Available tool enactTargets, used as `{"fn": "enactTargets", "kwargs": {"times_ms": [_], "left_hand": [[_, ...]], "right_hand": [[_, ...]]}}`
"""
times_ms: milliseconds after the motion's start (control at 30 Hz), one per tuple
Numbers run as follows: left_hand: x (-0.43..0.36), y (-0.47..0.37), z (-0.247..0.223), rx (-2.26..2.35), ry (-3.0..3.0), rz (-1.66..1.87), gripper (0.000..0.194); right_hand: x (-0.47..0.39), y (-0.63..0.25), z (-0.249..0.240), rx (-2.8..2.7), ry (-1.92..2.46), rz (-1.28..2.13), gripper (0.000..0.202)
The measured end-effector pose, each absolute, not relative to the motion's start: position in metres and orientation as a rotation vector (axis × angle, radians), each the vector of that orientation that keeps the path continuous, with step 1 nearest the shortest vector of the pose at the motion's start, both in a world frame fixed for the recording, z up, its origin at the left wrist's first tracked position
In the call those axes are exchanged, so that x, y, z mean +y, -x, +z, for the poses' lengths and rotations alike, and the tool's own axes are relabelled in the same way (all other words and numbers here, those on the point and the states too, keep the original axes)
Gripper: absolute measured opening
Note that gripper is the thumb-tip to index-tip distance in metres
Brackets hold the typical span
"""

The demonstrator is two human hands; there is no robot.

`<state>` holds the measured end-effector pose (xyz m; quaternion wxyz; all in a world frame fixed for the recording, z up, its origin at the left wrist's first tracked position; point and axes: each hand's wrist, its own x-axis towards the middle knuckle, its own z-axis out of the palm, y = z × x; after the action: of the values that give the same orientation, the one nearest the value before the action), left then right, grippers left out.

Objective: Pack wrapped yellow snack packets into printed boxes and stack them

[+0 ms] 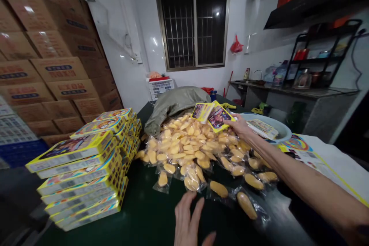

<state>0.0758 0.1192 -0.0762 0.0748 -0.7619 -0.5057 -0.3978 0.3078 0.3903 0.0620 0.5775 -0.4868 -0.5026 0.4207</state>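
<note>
My right hand [238,125] reaches over the heap and pinches yellow-edged picture cards [218,118]. More of these cards [201,112] show just left of them, and I cannot tell whether those are also in its grip. Below, my left hand [187,217] is low over the dark green tabletop [152,215], its fingers apart and nothing in them. Just past its fingertips lie clear-wrapped, yellow oval pieces [191,178], part of a large heap [184,144]. A few wrapped pieces lie loose nearer to me, such as one [246,204] on the right.
Stacked yellow printed boxes [83,169] stand at left. A grey-green cloth sack [181,102] lies behind the heap. At right are a light-blue basin [284,130] with a stack of cards [263,128] and a white printed sheet [331,161]. Cartons [66,73] rise far left.
</note>
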Motion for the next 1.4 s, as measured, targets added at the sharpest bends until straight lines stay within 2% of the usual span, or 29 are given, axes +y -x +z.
{"fn": "enactTargets", "kwargs": {"times_ms": [167, 267, 400, 467, 500, 600, 667, 767, 833, 933, 1000, 1200, 1300, 1400], "left_hand": [[0.148, -0.082, -0.012, -1.382, 2.136, -1.313, 0.064], [0.134, -0.09, -0.004, -1.68, 2.193, -1.748, 0.065], [0.08, -0.098, -0.005, -2.189, 1.997, -2.697, 0.063], [0.06, -0.095, -0.004, -2.293, 1.751, -2.936, 0.068], [0.054, -0.09, -0.004, -2.351, 1.628, -2.928, 0.072], [0.049, -0.064, -0.007, -2.517, 1.553, -2.635, 0.081], [0.048, -0.042, -0.012, -2.553, 1.696, -2.331, 0.09], [0.04, -0.016, -0.02, -2.513, 1.856, -1.924, 0.1], [0.033, -0.009, -0.024, -2.458, 1.935, -1.79, 0.099], [0.023, -0.013, -0.027, -2.395, 2.048, -1.603, 0.095], [0.019, -0.023, -0.025, -2.36, 2.111, -1.395, 0.095], [0.009, -0.044, -0.009, -2.389, 2.405, -0.614, 0.097], [0.001, -0.038, -0.002, -2.427, 2.46, -0.393, 0.098], [-0.006, -0.031, 0.001, -2.411, 2.525, -0.367, 0.098]], "right_hand": [[0.268, -0.297, 0.037, -1.215, 1.076, 1.221, 0.058], [0.19, -0.28, 0.009, -1.208, 1.042, 1.252, 0.052], [0.102, -0.227, -0.037, -1.319, 1.093, 0.722, 0.036], [0.068, -0.197, -0.056, -1.386, 1.06, 0.464, 0.026], [0.056, -0.187, -0.062, -1.441, 1.019, 0.418, 0.025], [0.041, -0.19, -0.07, -1.745, 0.895, 0.482, 0.039], [0.052, -0.223, -0.071, -1.903, 1.002, 0.415, 0.055], [0.095, -0.296, -0.069, -1.753, 1.54, 0.138, 0.062], [0.132, -0.337, -0.066, -1.653, 1.798, 0.24, 0.07], [0.179, -0.364, -0.061, -1.438, 1.985, 0.478, 0.069], [0.199, -0.358, -0.061, -1.341, 2.033, 0.478, 0.063], [0.206, -0.315, -0.081, -1.264, 1.894, 0.538, 0.027], [0.199, -0.319, -0.08, -1.313, 1.698, 0.686, 0.025], [0.206, -0.338, -0.067, -1.35, 1.539, 0.803, 0.03]]}}
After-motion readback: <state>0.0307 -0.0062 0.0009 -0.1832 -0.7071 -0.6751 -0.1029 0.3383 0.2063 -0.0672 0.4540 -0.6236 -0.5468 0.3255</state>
